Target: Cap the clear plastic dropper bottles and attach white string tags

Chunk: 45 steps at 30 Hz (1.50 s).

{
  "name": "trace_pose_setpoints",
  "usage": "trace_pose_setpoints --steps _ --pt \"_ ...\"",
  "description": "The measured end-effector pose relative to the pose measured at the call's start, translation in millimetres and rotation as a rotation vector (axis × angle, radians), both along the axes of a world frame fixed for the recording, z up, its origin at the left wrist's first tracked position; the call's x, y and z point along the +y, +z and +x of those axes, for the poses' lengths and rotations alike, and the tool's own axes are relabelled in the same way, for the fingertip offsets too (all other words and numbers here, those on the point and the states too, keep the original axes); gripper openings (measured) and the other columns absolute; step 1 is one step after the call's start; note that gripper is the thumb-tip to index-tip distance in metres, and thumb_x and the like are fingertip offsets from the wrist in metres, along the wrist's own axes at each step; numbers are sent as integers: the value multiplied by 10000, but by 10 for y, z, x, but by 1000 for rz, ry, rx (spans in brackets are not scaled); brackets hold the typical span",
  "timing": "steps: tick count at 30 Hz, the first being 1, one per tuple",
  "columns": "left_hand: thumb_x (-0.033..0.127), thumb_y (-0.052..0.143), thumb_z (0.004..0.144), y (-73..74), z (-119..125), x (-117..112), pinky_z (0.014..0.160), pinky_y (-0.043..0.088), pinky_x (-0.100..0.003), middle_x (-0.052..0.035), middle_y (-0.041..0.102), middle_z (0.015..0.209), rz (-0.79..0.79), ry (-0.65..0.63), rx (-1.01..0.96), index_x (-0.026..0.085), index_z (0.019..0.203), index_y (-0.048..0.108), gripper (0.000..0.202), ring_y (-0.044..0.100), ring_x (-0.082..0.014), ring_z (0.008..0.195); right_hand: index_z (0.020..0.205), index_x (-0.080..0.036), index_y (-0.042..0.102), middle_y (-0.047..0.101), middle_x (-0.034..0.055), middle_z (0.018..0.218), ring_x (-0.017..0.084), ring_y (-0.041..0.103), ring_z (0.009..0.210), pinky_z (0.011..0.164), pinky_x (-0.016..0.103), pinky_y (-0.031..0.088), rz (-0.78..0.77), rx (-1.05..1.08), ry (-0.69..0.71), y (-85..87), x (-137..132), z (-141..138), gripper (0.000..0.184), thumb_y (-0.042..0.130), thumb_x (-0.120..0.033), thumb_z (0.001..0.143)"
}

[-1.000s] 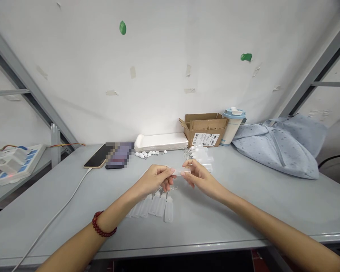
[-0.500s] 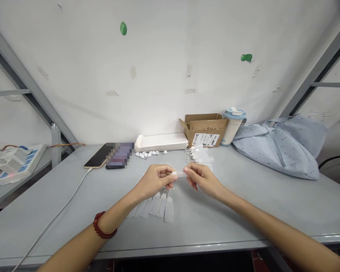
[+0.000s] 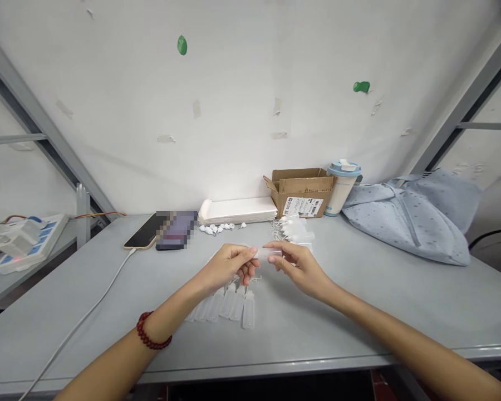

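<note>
Above the middle of the table, a small translucent plastic bottle [image 3: 267, 254] lies sideways between my two hands. My left hand [image 3: 232, 264] pinches its left end between thumb and fingers, which hide that end. Thumb and fingertips of my right hand [image 3: 294, 262] close round the other end. Below the left hand, several similar bottles [image 3: 248, 312] lie in a row, their tops pointing away from me. Another cluster of bottles [image 3: 294, 228] with white tops lies behind the right hand. Several small white caps [image 3: 217, 228] sit farther back.
White stacked packets [image 3: 242, 209], a cardboard box [image 3: 303, 195] and a lidded cup [image 3: 340, 192] stand along the wall. To the right rests a pale blue cloth bag [image 3: 404, 220]. Two phones [image 3: 142, 231], a white cable [image 3: 83, 312] and a power strip [image 3: 37, 239] are left.
My right hand has shifted its grip, its fingers now wider around the bottle's right end. The left thumb has moved over the left end, covering the white cap seen before.
</note>
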State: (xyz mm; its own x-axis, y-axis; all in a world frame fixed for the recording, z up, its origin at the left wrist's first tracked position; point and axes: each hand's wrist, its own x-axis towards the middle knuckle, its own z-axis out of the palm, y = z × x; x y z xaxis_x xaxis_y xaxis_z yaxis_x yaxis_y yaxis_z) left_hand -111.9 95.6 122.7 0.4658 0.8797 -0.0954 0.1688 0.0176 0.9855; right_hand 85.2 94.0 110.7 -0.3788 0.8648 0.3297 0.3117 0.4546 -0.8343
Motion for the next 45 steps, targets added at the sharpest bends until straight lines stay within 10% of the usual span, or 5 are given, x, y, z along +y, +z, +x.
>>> trace_pose_setpoints --steps 13,22,29,45 --pt "391 537 806 -21 58 -64 586 447 -221 -9 592 730 385 86 183 151 780 601 249 569 -114 588 887 -152 641 366 -45 506 101 347 490 486 238 284 -245 63 61 43 33 14 397 499 -517 822" --pt "530 436 847 -6 43 -35 487 412 -224 1 537 542 67 29 63 120 666 562 466 519 -99 454 1019 -190 614 581 36 715 148 480 604 579 272 385 184 -86 -3 -21 -5 11 265 476 -366 877" --pt "469 459 858 15 56 -76 492 385 -218 14 510 515 228 72 139 142 597 529 424 507 -100 478 948 -174 599 551 25 641 143 465 554 573 271 370 297 -177 -16 -62 8 25 250 440 -360 898" --pt "226 441 894 -145 67 -85 610 386 -230 -12 588 703 924 130 394 156 817 572 167 511 -118 632 606 -173 448 221 -99 473 55 201 422 408 214 250 -564 160 208 -30 65 1 472 497 -610 777"
